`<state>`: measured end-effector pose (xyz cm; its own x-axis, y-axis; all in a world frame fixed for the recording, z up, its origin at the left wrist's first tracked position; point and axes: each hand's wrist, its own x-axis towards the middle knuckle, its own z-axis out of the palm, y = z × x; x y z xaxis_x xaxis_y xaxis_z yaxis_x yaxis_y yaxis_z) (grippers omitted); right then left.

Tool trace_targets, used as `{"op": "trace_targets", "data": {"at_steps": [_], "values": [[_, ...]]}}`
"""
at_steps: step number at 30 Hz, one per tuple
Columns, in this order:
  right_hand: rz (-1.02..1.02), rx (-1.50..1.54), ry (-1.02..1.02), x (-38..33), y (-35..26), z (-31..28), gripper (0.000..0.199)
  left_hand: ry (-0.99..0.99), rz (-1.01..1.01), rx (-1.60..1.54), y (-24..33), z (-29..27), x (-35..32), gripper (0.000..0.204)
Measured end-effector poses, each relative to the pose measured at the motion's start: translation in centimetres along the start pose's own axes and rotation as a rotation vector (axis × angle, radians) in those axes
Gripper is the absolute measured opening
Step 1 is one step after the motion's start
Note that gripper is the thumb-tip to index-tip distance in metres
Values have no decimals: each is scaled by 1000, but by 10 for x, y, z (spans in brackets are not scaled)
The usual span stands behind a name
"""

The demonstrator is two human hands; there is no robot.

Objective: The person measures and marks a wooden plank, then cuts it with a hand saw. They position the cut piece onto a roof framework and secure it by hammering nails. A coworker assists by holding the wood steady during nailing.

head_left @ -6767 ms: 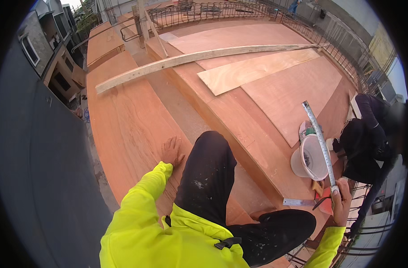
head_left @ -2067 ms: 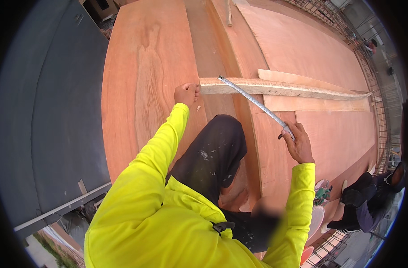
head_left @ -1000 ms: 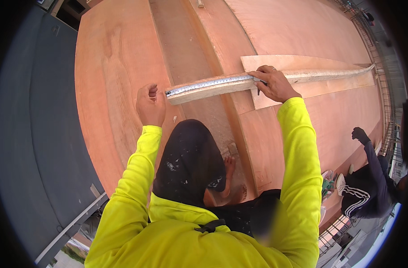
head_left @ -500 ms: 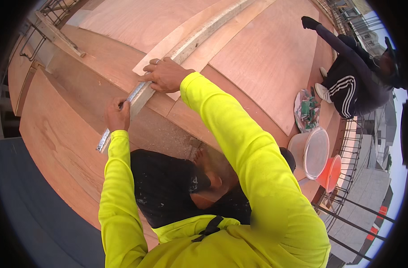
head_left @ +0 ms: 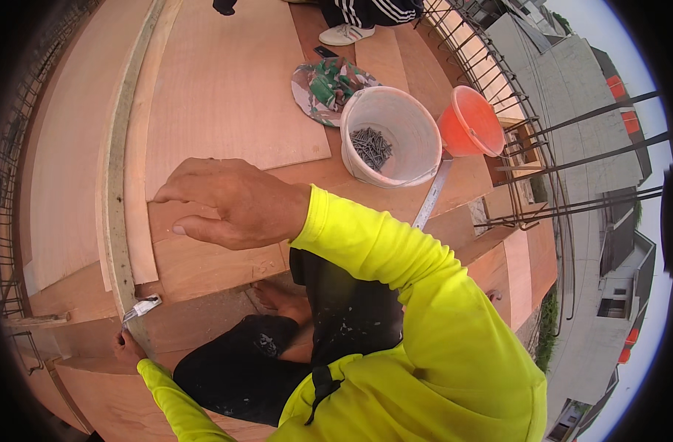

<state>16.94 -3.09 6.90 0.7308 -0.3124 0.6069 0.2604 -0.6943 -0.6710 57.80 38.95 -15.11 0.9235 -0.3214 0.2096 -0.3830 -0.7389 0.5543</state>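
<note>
A long timber batten runs from the far edge down to my left side, lying over plywood strips. My left hand is closed at its near end, its fingers partly hidden. Just beyond those fingers a short silvery metal piece lies across the batten; its exact kind is unclear. My right hand is raised over the plywood, thumb and fingers apart, with nothing visible in it. It is off the batten, to its right.
A white bucket holds nails at the right, beside a red bucket. A camouflage-patterned cloth hat lies beyond them. A flat metal bar rests nearby. A co-worker's shoe is at the far side. Rebar projects at the right.
My right hand has left the batten and moved right, over the plywood. My left hand stays by the batten's near end. The view has swung right, bringing the nails in the bucket into sight.
</note>
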Motion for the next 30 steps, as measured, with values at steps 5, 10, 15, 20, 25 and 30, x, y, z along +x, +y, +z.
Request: {"op": "trace_targets", "data": {"at_steps": [5,10,15,20,25,30], "values": [[403,15,898,-162,5,-164,17,-37,21,135,-7,-9,17,28],[905,-702,936,-310,61,-266,24,-65,-7,474,7,-17,33,34],[981,-1052,658,-385,118,-296,32,4,-37,601,13,-21,43,32],[1025,-964,640,-418,164,-290,42,-30,-27,560,3,-17,46,29],[908,-989,683,-422,185,-283,40,-53,-59,515,-12,-20,47,24],[995,-1374,410,-415,195,-292,45,-64,42,493,-14,-29,46,25]]}}
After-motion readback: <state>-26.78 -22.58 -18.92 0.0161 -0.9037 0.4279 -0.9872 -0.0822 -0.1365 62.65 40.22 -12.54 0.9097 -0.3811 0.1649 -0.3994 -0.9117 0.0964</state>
